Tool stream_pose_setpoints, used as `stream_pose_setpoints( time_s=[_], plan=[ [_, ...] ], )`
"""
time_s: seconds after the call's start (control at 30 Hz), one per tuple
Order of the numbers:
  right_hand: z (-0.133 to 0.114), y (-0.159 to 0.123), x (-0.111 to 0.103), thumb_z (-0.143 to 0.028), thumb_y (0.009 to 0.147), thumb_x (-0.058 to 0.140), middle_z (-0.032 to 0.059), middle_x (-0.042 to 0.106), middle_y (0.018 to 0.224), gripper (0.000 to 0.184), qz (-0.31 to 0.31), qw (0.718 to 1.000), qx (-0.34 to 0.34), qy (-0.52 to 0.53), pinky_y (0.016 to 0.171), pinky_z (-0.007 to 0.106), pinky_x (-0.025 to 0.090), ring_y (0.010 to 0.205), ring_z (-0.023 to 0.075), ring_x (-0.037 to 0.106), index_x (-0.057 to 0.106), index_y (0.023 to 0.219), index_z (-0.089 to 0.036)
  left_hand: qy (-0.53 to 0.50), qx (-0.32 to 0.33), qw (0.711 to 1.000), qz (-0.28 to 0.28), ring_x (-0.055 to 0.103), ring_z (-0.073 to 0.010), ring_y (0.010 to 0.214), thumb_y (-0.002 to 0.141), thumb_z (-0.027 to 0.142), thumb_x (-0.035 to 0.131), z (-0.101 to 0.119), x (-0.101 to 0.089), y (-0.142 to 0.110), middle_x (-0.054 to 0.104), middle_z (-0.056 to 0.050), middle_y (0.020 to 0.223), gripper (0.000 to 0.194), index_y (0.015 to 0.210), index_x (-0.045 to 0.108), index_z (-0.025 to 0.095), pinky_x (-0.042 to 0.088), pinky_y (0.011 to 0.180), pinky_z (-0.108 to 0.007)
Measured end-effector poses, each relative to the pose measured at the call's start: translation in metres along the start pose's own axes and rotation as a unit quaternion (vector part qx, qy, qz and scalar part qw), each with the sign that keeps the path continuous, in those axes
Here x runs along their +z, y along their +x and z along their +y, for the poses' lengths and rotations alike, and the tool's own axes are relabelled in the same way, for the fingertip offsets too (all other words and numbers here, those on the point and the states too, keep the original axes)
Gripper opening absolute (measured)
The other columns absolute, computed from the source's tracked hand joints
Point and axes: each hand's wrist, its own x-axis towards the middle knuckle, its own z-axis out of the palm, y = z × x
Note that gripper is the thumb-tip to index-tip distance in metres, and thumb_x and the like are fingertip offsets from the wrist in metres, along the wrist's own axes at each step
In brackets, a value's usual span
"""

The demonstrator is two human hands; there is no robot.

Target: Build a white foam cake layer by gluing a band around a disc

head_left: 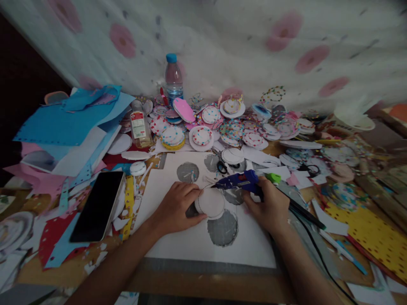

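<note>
My left hand (179, 206) grips a white round disc (211, 203) by its left edge, thumb below and fingers above. My right hand (269, 205) is closed around a blue hot glue gun (238, 182). The gun's nozzle points left, close to the disc's upper edge; whether it touches cannot be made out. Beneath both hands lies a white sheet (178, 243) with several round holes cut in it, showing a grey surface. Black-handled scissors (221, 167) and a pair of stacked white discs (232, 155) are just beyond the gun.
Decorated round pieces (203, 136) are piled along the back, near a water bottle (174, 80) and a clear labelled bottle (140, 129). A phone (98, 206) and blue foam sheets (68, 123) lie left. The gun's black cord (313, 243) trails right beside yellow dotted sheets (370, 226).
</note>
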Motion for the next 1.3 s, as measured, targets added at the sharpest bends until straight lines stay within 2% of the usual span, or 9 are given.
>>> stream_pose_setpoints(
  time_s=[0.73, 1.3],
  plan=[
    [0.0075, -0.0046, 0.0029, -0.035, 0.076, 0.058, 0.0042, 0.067, 0.077, 0.023, 0.001, 0.999, 0.019, -0.028, 0.053, 0.03, 0.044, 0.062, 0.0233, 0.063, 0.052, 0.094, -0.022, -0.003, 0.0, 1.0, -0.002, 0.055, -0.0263, 0.104, 0.078, 0.041, 0.065, -0.0005, 0.0007, -0.0006, 0.062, -0.012, 0.114, 0.047, 0.116, 0.055, 0.016, 0.04, 0.092, -0.042],
    [0.0059, -0.0029, 0.0002, -0.033, 0.077, 0.058, 0.0032, 0.066, 0.076, 0.021, 0.004, 1.0, -0.001, -0.024, 0.054, 0.029, 0.044, 0.062, 0.0226, 0.064, 0.051, 0.093, -0.022, -0.002, 0.001, 1.0, 0.001, 0.056, -0.0264, 0.103, 0.078, 0.041, 0.066, -0.0005, 0.0007, 0.0002, 0.062, -0.012, 0.114, 0.047, 0.116, 0.055, 0.016, 0.04, 0.092, -0.042]
  ],
)
